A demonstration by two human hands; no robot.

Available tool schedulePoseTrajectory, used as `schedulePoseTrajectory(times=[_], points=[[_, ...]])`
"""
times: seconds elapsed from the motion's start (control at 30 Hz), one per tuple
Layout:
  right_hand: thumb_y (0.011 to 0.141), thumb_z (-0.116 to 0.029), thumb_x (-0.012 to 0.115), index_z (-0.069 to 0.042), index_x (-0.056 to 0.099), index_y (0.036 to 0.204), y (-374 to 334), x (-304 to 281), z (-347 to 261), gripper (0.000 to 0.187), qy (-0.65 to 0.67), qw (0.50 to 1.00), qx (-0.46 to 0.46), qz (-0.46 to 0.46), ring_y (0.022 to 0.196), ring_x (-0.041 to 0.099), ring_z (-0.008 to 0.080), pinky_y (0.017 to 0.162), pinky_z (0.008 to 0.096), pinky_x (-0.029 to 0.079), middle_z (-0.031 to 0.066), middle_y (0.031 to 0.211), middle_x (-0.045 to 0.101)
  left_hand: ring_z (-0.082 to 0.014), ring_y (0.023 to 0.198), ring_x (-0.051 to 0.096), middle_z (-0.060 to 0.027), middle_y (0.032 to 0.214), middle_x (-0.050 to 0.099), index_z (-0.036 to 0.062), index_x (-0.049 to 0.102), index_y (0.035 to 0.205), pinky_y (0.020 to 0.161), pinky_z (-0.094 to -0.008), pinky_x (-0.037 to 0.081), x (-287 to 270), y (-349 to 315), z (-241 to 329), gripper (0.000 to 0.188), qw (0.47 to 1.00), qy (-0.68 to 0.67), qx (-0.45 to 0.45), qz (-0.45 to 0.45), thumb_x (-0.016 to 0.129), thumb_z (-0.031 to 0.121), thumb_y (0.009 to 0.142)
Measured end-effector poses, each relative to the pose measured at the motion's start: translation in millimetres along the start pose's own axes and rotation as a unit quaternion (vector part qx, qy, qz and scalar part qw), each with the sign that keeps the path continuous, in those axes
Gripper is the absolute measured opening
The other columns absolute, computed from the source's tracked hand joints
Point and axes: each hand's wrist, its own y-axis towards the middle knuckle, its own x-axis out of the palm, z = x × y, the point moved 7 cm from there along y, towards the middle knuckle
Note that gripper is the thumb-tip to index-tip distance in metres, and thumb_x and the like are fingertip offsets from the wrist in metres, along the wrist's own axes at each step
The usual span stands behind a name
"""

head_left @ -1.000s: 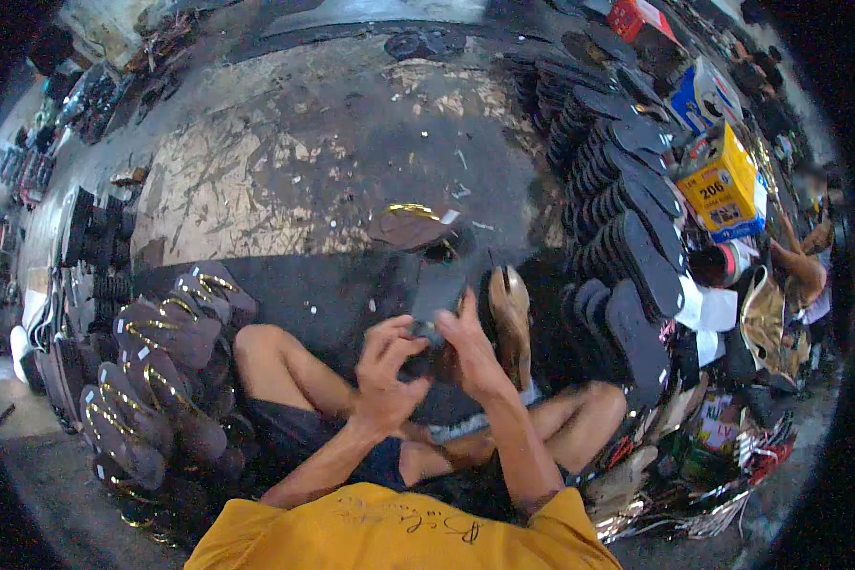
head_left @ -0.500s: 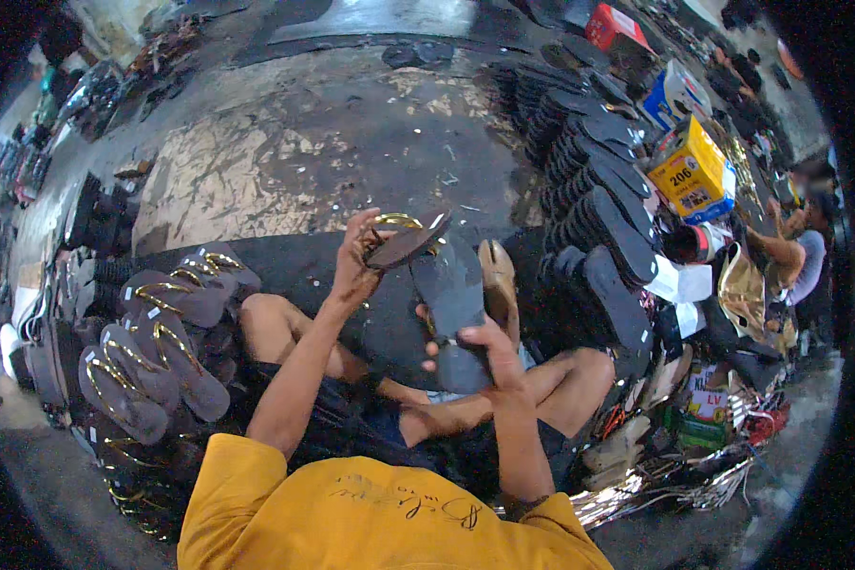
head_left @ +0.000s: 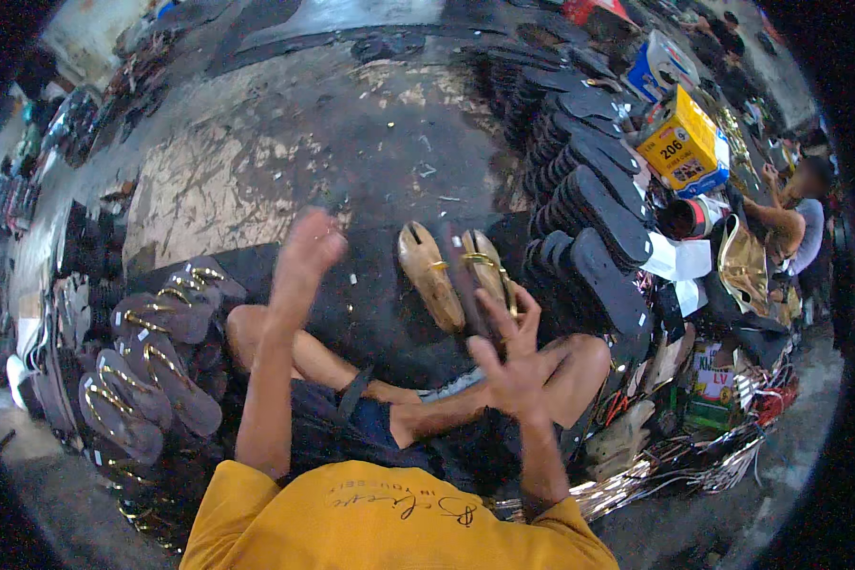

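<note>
My left hand [head_left: 309, 252] is raised over the near edge of the dark mat, smeared by motion, and I see nothing held in it. Fingers spread, my right hand [head_left: 515, 366] hovers close to a dark sandal sole [head_left: 465, 285] seen nearly edge-on. Gold straps [head_left: 484, 257] cross a wooden shoe last [head_left: 490, 282] beside that sole; whether the fingertips touch them is unclear. Another wooden shoe last [head_left: 429, 275], light brown with a slot in its end, lies to the left with a gold band near its right edge.
Finished sandals with gold straps [head_left: 176, 375] are piled at my left. Stacks of dark soles [head_left: 594, 204] stand on the right, beside a yellow box [head_left: 684, 142], an open can [head_left: 689, 218] and gold sheet material [head_left: 741, 266]. A person [head_left: 798, 214] sits at far right.
The sandal has left my left hand, which has moved left. My right hand has opened from the dark sole it gripped. Both shoe lasts now show on the mat.
</note>
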Motion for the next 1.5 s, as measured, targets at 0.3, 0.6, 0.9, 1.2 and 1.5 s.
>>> schedulePoseTrajectory(times=[0.3,0.6,0.9,1.2,1.5], points=[[0.088,-0.008,0.081,-0.011,0.078,0.120,-22.6,25.4,-56.7,0.032,0.105,0.984,-0.139,0.047,0.134,0.058,0.0385,0.111,0.0482,0.049,0.0214,0.150,0.056,-0.0288,0.124,0.067,-0.0177,0.149,0.059,0.0061,0.072,0.132,0.106,-0.0389,0.057,56.4,-111.8,106.9,0.049,0.930,0.170,0.321,-0.060,0.084,0.009,0.085],[0.076,0.001,0.084,-0.005,0.069,0.128,-7.5,-14.5,-129.4,0.054,0.073,0.971,-0.225,-0.017,0.108,0.075,0.0336,0.092,0.0406,0.062,0.0141,0.119,0.075,-0.0344,0.121,0.074,-0.0180,0.130,0.076,0.0075,0.079,0.123,0.106,-0.0486,0.060,63.8,-171.6,159.7,0.047,0.850,0.219,0.475,-0.067,0.084,0.006,0.076],[0.076,-0.008,0.092,-0.004,0.074,0.118,-23.1,-3.3,-103.6,0.046,0.128,0.974,-0.178,-0.049,0.105,0.078,0.0344,0.091,0.0409,0.063,0.0147,0.114,0.077,-0.0350,0.115,0.073,-0.0146,0.124,0.073,0.0055,0.069,0.120,0.103,-0.0467,0.059,72.6,-165.4,118.5,0.045,0.894,0.163,0.387,-0.160,0.083,-0.003,0.078],[0.084,-0.033,0.086,-0.010,0.075,0.128,-21.4,-7.1,-114.0,0.051,-0.008,0.967,-0.254,-0.027,0.117,0.072,0.0301,0.099,0.0443,0.057,0.0088,0.130,0.076,-0.0358,0.113,0.072,-0.0135,0.124,0.070,0.0068,0.068,0.119,0.093,-0.0420,0.062,79.1,-179.5,108.3,0.051,0.899,0.185,0.372,-0.141,0.079,-0.011,0.072],[0.072,-0.049,0.086,-0.013,0.078,0.122,-15.5,1.9,-97.1,0.062,0.036,0.971,-0.235,-0.030,0.125,0.067,0.0294,0.105,0.0438,0.050,0.0035,0.127,0.077,-0.0333,0.114,0.071,-0.0116,0.120,0.072,0.0098,0.072,0.113,0.093,-0.0442,0.060,85.3,-193.1,119.1,0.040,0.858,0.242,0.444,-0.090,0.078,-0.004,0.076]])
